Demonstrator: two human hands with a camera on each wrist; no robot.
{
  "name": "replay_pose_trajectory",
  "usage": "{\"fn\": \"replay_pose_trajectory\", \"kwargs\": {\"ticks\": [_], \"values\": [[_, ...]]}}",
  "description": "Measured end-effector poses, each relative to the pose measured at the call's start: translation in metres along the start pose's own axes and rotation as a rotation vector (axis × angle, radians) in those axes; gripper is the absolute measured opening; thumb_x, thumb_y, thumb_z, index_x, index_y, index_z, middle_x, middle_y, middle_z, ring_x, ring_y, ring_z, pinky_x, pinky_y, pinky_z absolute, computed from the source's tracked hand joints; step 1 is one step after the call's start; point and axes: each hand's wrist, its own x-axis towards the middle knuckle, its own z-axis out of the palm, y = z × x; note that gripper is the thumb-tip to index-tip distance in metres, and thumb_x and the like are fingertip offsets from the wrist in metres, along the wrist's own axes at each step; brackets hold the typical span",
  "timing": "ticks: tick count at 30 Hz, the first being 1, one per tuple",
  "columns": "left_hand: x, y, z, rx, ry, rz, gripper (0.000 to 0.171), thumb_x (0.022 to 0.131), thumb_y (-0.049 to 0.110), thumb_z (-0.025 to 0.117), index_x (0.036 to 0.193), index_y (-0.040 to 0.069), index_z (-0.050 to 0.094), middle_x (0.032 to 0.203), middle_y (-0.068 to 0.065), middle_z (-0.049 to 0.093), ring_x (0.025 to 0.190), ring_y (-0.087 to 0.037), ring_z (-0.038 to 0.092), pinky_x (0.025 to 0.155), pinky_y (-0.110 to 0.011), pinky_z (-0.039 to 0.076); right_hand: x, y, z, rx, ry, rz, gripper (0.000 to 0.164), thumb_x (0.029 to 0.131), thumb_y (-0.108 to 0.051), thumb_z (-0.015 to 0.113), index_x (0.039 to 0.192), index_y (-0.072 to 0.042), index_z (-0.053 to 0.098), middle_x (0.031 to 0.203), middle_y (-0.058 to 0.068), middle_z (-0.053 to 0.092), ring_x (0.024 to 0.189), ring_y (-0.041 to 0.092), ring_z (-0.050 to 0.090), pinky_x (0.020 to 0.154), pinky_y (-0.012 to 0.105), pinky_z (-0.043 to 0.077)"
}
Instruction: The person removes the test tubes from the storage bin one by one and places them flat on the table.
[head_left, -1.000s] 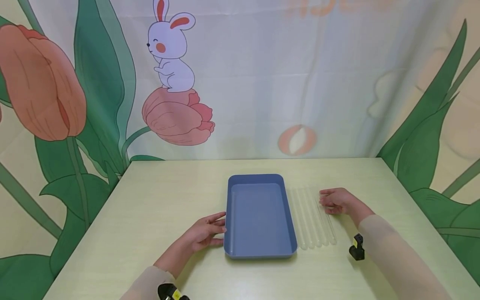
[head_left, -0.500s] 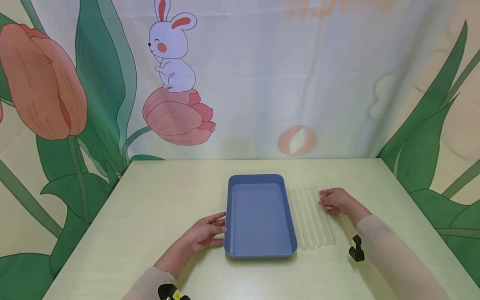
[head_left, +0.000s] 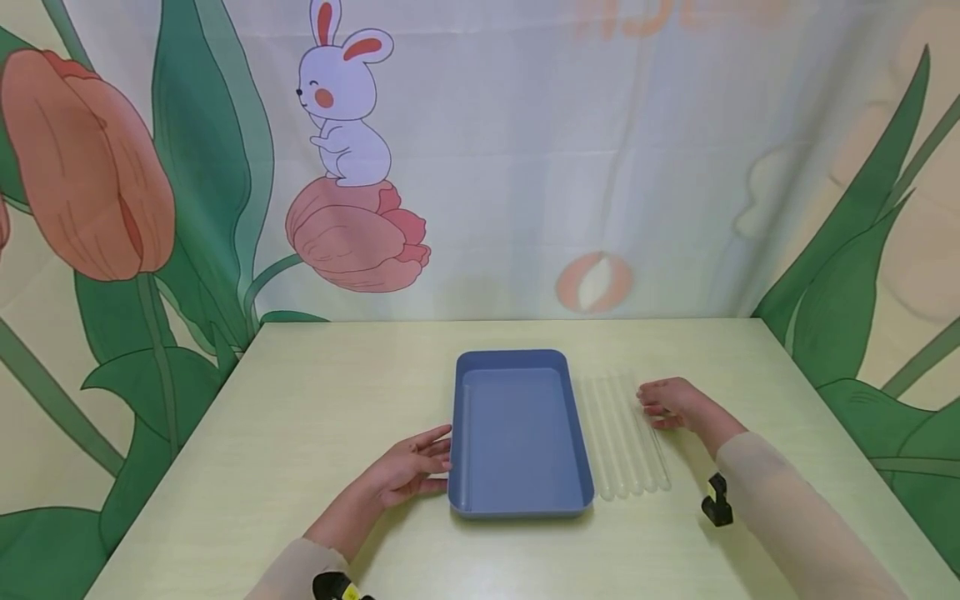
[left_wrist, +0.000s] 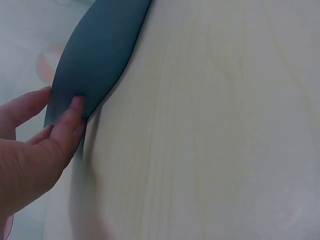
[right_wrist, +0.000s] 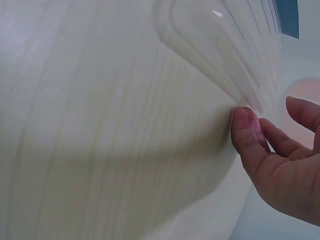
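A blue rectangular tray (head_left: 521,442) lies on the table, long side running away from me. My left hand (head_left: 408,468) rests against its left wall; in the left wrist view the fingertips (left_wrist: 76,107) lie on the outer side of that wall, fingers spread and fairly straight. Right of the tray several clear tubes with rounded near ends, like test tubes (head_left: 622,437), lie side by side. My right hand (head_left: 673,403) is at the outermost tube, fingers loosely bent; in the right wrist view the fingertips (right_wrist: 241,120) touch the row's edge, the thumb stands apart.
The pale wood-patterned table (head_left: 337,400) carries the tray and tubes. Behind it hangs a printed cloth (head_left: 510,167) with a rabbit and tulips. A small black device (head_left: 717,500) is strapped to the right sleeve, and another to the left (head_left: 337,586).
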Motion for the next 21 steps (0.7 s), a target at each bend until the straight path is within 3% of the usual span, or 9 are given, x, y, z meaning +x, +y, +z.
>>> {"fn": "replay_pose_trajectory", "kwargs": {"ticks": [5, 10, 16, 21], "values": [[-0.001, -0.004, -0.004, -0.039, -0.017, 0.021, 0.077, 0.098, -0.001, 0.060, 0.162, -0.003, 0.017, 0.168, -0.030, 0.017, 0.149, -0.040, 0.041, 0.103, -0.036, 0.056, -0.004, 0.000, -0.001, 0.015, 0.005, 0.003, 0.050, 0.107, -0.016, 0.048, 0.147, 0.013, 0.039, 0.098, -0.001, 0.063, 0.082, 0.006, 0.056, 0.075, 0.024, 0.056], [-0.001, -0.008, -0.008, -0.075, -0.037, 0.050, 0.084, 0.093, 0.004, 0.070, 0.161, -0.003, 0.021, 0.166, -0.031, 0.020, 0.142, -0.031, 0.052, 0.098, -0.032, 0.057, -0.007, 0.002, -0.003, 0.007, 0.006, 0.008, 0.049, 0.108, -0.019, 0.046, 0.145, 0.013, 0.041, 0.101, 0.002, 0.063, 0.085, 0.008, 0.057, 0.075, 0.025, 0.057], [-0.001, -0.002, -0.001, -0.040, 0.007, 0.008, 0.076, 0.098, -0.004, 0.056, 0.162, -0.003, 0.016, 0.168, -0.030, 0.017, 0.148, -0.040, 0.041, 0.102, -0.034, 0.056, -0.010, 0.002, -0.006, 0.007, 0.001, 0.009, 0.048, 0.108, -0.019, 0.046, 0.145, 0.013, 0.041, 0.104, 0.003, 0.062, 0.085, 0.009, 0.057, 0.077, 0.025, 0.056], [-0.003, 0.002, 0.003, -0.033, 0.021, -0.006, 0.073, 0.099, -0.008, 0.052, 0.162, -0.003, 0.015, 0.168, -0.029, 0.017, 0.146, -0.037, 0.045, 0.101, -0.033, 0.057, -0.011, 0.003, -0.008, 0.007, -0.004, 0.013, 0.048, 0.107, -0.017, 0.047, 0.144, 0.013, 0.041, 0.100, 0.002, 0.063, 0.085, 0.010, 0.057, 0.077, 0.026, 0.057]]}}
